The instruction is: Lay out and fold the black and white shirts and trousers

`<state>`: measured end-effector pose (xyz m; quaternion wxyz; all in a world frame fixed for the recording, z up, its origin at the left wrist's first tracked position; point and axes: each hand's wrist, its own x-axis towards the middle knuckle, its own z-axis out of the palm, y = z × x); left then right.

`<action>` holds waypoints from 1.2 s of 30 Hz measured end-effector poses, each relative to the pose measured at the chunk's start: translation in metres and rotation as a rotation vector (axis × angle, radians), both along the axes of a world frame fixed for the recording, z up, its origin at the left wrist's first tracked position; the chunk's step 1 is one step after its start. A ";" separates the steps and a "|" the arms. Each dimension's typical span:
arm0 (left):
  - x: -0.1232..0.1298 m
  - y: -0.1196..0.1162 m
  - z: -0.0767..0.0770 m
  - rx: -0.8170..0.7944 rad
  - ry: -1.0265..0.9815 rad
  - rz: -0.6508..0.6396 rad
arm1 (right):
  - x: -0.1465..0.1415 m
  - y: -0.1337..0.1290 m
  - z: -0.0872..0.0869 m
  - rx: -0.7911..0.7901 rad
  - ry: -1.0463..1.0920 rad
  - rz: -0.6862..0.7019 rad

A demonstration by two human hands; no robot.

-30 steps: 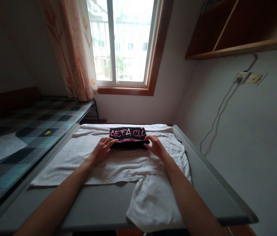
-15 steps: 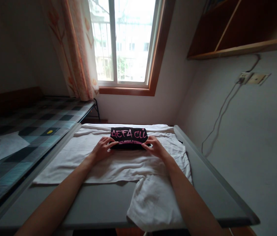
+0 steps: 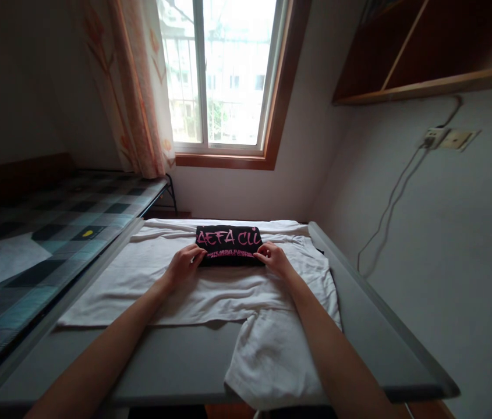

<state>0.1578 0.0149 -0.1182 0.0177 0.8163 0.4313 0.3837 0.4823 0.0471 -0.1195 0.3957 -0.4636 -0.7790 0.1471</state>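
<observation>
A folded black shirt with pink lettering lies on top of a white T-shirt spread over the grey table. At the near left corner of the black shirt, my left hand is closed, thumb and fingertips pinching its edge. My right hand pinches the near right corner in the same way, its fingers curled together. One sleeve of the white T-shirt reaches toward me under my right forearm, which hides part of it.
The table's raised rim runs along the right, near the wall. To the left stands a bed with a checked mattress and a paper sheet on it. A window and a curtain are at the back.
My fingers have drawn in slightly at the near corners of the black shirt, the left hand shifting a little left. The near edge looks straighter and more lettering shows.
</observation>
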 end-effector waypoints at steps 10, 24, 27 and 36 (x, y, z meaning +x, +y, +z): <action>-0.016 0.013 -0.003 -0.054 -0.145 0.242 | 0.003 0.003 -0.009 -0.090 0.217 -0.141; -0.037 0.013 -0.010 -0.242 0.226 0.612 | 0.008 0.003 -0.012 -0.135 -0.019 -0.246; -0.033 0.012 -0.007 -0.297 0.273 0.637 | 0.009 0.003 -0.012 -0.152 -0.066 -0.241; -0.027 0.006 0.003 -0.337 0.320 0.656 | 0.009 0.003 -0.007 -0.156 -0.081 -0.362</action>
